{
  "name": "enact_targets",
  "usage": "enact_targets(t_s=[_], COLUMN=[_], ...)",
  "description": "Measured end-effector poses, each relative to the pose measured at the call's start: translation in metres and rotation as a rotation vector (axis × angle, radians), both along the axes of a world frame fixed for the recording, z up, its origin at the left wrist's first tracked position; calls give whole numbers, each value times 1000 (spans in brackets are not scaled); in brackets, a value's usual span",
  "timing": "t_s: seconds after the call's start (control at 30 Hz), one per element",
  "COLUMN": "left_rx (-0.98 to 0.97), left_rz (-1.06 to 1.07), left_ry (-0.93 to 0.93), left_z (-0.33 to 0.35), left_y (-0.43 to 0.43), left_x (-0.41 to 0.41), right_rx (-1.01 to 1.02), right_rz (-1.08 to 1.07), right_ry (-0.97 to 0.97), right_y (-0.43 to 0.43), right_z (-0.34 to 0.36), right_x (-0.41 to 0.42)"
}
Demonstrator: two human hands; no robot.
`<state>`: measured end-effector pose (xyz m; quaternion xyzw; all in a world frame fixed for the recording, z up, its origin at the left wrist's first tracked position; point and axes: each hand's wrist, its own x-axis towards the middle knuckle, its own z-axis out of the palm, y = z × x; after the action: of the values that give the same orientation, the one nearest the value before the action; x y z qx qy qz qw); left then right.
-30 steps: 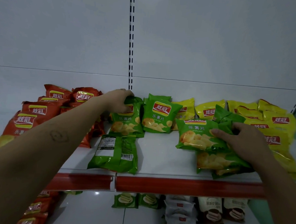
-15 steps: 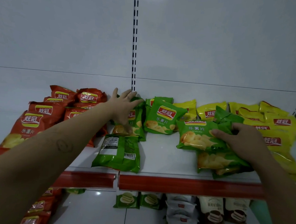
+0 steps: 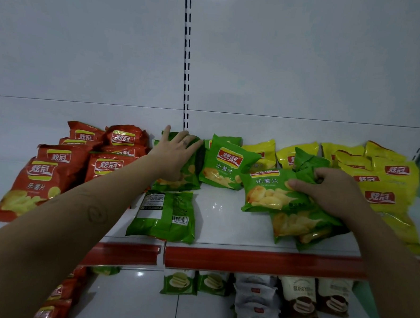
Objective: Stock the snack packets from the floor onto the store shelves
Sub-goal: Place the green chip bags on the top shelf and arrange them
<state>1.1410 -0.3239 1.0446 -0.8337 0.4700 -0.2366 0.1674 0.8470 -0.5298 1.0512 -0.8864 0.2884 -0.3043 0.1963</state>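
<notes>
Green, orange and yellow chip packets lie on a white shelf (image 3: 222,223) with a red front strip. My left hand (image 3: 173,154) lies flat with straight fingers on an upright green packet (image 3: 183,179) at the back, by the orange packets. My right hand (image 3: 330,190) grips a bundle of green packets (image 3: 271,192) at the shelf's right, fingers curled into their crumpled tops. Another green packet (image 3: 226,163) stands between the hands. One green packet (image 3: 163,215) lies back side up near the front edge.
Orange packets (image 3: 45,176) fill the shelf's left, yellow packets (image 3: 387,184) its right. A slotted upright (image 3: 186,59) runs up the white back wall. The shelf below holds small green (image 3: 179,281), white (image 3: 256,306) and brown cake packets (image 3: 301,297).
My left hand let go of the back green packet's top and now lies flat on it with fingers spread. My right hand keeps its grip on the bundle.
</notes>
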Motion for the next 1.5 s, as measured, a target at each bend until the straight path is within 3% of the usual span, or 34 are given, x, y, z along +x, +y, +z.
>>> enact_targets(t_s=[0.13,0.27,0.37,0.47,0.7,0.8,1.27,1.4,1.5], left_rx=[17,-2,-235,-416,-224,-253,-375,-404,-283], left_rz=[8,10,-64,-199,-84,-54,-77,-149,-168], left_ry=[13,138,331,411,288,207,228,341,486], left_z=[6,11,24,41,43,40,35,45,51], left_y=[0,-3,-7,-20,-51,-54,-50,-26,11], left_x=[-7,-15,-25,-40,-48,-41,-35,-43,-52], right_rx=[-22,-63,-76,-88,-78,-48,-35,-65,-85], right_rz=[-10,-22,-29,-27,-2,15,2,-3,-20], right_ry=[8,48,68,68,51,11,-85,-76,-66], right_y=[-3,-10,-12,-9,-4,-7,-5,-2,-3], right_z=[8,13,14,14,7,4,10,13,10], right_x=[10,22,26,26,27,24,8,1,-4])
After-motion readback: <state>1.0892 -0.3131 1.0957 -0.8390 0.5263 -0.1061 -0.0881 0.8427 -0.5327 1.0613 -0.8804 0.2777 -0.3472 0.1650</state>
